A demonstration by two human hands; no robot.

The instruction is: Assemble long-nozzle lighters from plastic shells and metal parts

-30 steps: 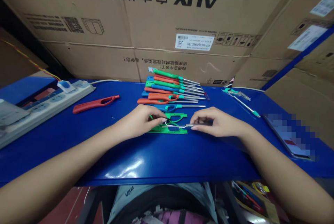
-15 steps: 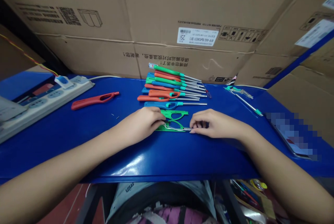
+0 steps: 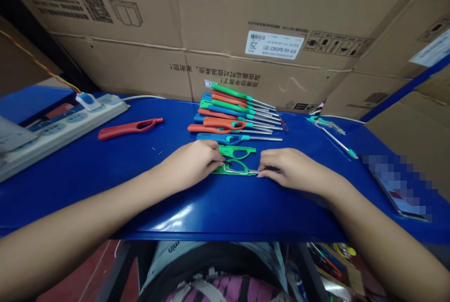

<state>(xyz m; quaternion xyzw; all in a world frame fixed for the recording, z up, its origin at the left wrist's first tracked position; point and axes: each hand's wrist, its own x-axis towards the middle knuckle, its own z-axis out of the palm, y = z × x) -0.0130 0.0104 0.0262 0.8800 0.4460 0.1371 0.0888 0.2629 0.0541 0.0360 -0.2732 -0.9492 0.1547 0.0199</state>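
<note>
Two green halves of an opened stick-lighter casing lie flat on the blue table: the upper half (image 3: pixel 250 150) and the lower half (image 3: pixel 242 173). My left hand (image 3: pixel 197 157) is closed over their left ends, fingertips pinching a small dark part at the lower half. From there a thin white wire (image 3: pixel 230 169) crosses the lower half's trigger loop. My right hand (image 3: pixel 290 166) is closed, thumb and fingertips pinching a thin metal tube (image 3: pixel 253 172) at the lower half's right end. The fingers hide the tube's far end and most of the dark part.
Just beyond lies a row of several assembled lighters, a blue one (image 3: pixel 225 139) nearest. A red casing (image 3: pixel 130 128) and a power strip (image 3: pixel 66 128) sit left. Right are a loose metal tube (image 3: pixel 335 139) and a phone (image 3: pixel 393 187). A large cardboard box (image 3: pixel 140 58) walls the back.
The camera view has tilted and shifted slightly, so everything appears a little to the right. Both hands keep their pinch, and the right fingertips sit slightly closer together.
</note>
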